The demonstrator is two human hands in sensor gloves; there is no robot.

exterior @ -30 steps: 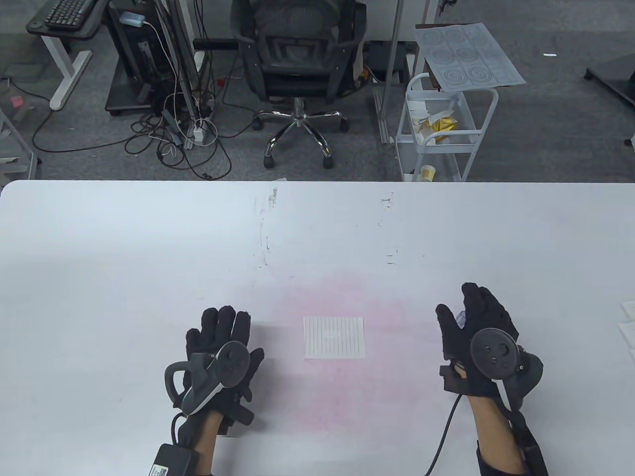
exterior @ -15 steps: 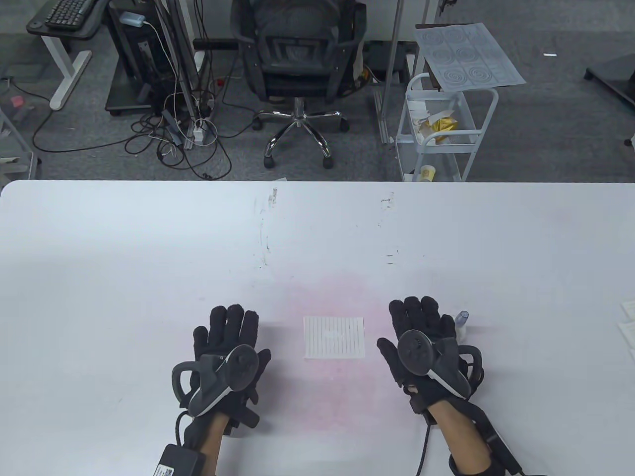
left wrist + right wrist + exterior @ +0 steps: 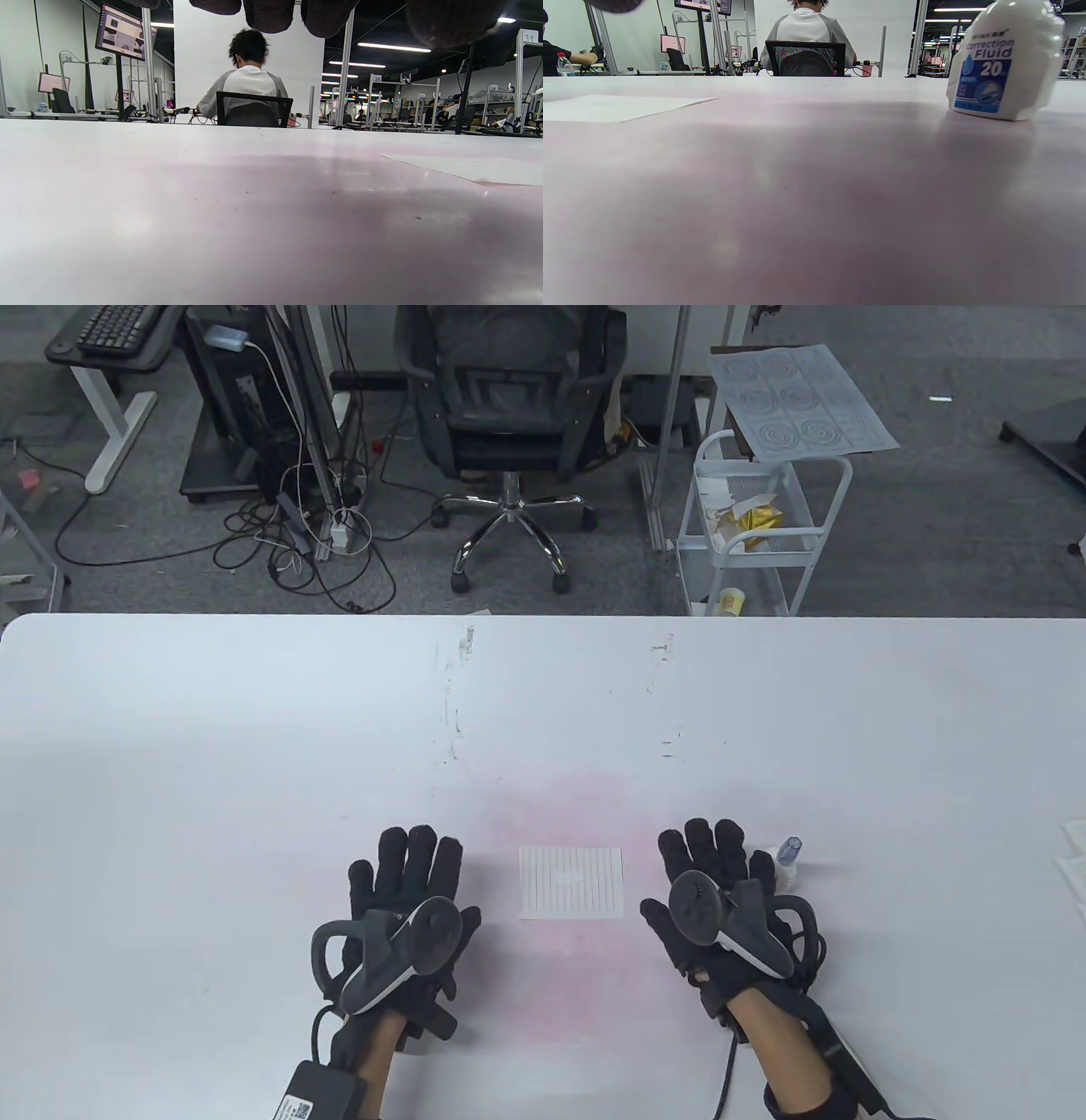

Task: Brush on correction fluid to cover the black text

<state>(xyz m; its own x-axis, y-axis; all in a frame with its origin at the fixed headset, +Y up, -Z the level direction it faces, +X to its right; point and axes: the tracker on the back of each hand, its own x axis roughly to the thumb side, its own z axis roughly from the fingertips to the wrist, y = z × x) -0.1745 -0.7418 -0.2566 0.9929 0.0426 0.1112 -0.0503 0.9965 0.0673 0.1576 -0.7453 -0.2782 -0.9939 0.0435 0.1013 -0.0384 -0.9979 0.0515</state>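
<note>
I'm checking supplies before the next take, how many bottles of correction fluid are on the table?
1. The correction fluid bottle stands upright on the table, just right of the right hand. None other shows, though the table's edges are cropped.

"Correction Fluid" and the number "20" are printed on the blue label of the white correction fluid bottle (image 3: 1003, 59) standing on the bench (image 3: 797, 190); the smaller characters above them cannot be read. In the background, "31" is shown on a sign atop a post (image 3: 527, 37), "35" on another sign (image 3: 376, 78), and "36" on a frame at left (image 3: 68, 59). "16" is seen on a far frame (image 3: 680, 19).
</note>
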